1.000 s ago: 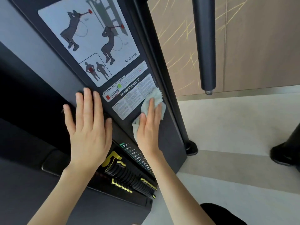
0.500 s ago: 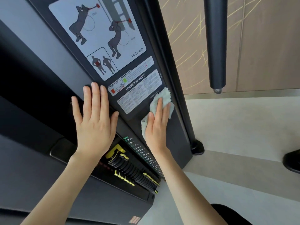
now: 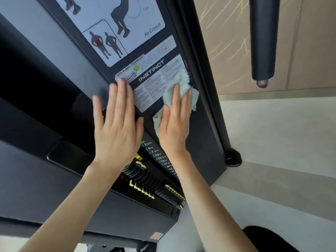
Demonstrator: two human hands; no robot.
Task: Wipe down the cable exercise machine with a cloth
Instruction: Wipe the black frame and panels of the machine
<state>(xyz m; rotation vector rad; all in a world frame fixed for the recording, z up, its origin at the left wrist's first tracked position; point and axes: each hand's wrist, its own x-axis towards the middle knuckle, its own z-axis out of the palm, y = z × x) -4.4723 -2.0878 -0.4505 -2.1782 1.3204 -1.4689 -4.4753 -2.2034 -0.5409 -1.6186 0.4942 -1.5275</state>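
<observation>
Black machine panel (image 3: 200, 135), three labels. One white cloth (image 3: 183, 82) pinned flat under right hand (image 3: 174, 124), fingers extended, cloth poking past fingertips. Left hand (image 3: 116, 128) open, flat on panel beside it.

Probably a gym: exercise chart (image 3: 116, 24), weight stack (image 3: 156, 186), hanging padded bar (image 3: 263, 37).
</observation>
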